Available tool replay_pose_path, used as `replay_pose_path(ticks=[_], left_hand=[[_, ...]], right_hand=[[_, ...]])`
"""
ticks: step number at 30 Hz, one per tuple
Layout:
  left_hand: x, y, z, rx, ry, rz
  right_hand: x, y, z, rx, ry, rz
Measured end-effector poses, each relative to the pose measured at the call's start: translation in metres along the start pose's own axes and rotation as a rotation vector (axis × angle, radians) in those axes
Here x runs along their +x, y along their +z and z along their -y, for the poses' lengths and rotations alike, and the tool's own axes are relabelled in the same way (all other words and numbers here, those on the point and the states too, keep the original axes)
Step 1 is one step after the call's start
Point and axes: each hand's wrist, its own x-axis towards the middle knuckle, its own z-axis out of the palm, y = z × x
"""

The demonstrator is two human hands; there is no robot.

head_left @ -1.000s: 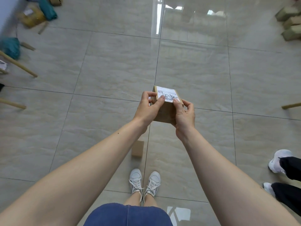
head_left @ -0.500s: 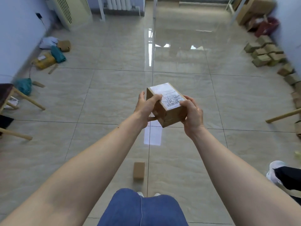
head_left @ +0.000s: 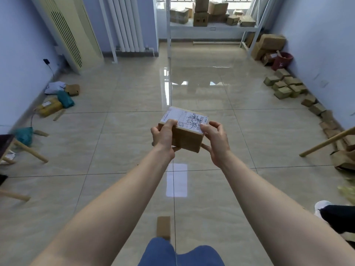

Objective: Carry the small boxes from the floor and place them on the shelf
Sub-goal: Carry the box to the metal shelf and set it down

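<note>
I hold a small brown cardboard box point(head_left: 187, 138) with a white shipping label on top, out in front of me above the tiled floor. My left hand point(head_left: 163, 136) grips its left side, thumb on the label. My right hand point(head_left: 216, 139) grips its right side, fingers curled over the top edge. Another small brown box point(head_left: 163, 226) lies on the floor just in front of my knees. A white metal shelf point(head_left: 211, 27) with several cardboard boxes on it stands at the far end of the room.
Several small boxes point(head_left: 284, 85) line the right wall, with bigger cartons point(head_left: 269, 45) and a red bucket point(head_left: 282, 60) beyond. Parcels point(head_left: 55, 100) lie along the left wall near an air conditioner point(head_left: 71, 33). Wooden stool legs point(head_left: 28, 150) stand left; another person's shoe point(head_left: 322, 207) at the lower right.
My view has lifted from the floor to the far shelf. The box stays in both hands and has turned so the label faces up more flatly.
</note>
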Motion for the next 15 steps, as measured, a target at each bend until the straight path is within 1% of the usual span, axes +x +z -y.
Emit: replay_pose_path(ticks=[3, 6, 9, 12, 15], left_hand=[[-0.009, 0.008, -0.002, -0.09, 0.049, -0.079], [-0.015, 0.016, -0.003, -0.096, 0.097, -0.128], [-0.021, 0.021, -0.004, -0.07, 0.103, -0.099], [-0.022, 0.019, -0.009, 0.009, 0.075, -0.061], [-0.02, 0.014, -0.018, 0.024, 0.05, 0.005]], right_hand=[[-0.005, 0.005, 0.001, -0.005, 0.034, -0.005], [-0.01, 0.012, 0.005, -0.005, 0.048, 0.014], [-0.011, 0.017, 0.011, 0.052, 0.034, -0.006], [-0.008, 0.018, 0.021, 0.105, 0.02, -0.049], [-0.005, 0.014, 0.034, 0.094, 0.0, -0.09]])
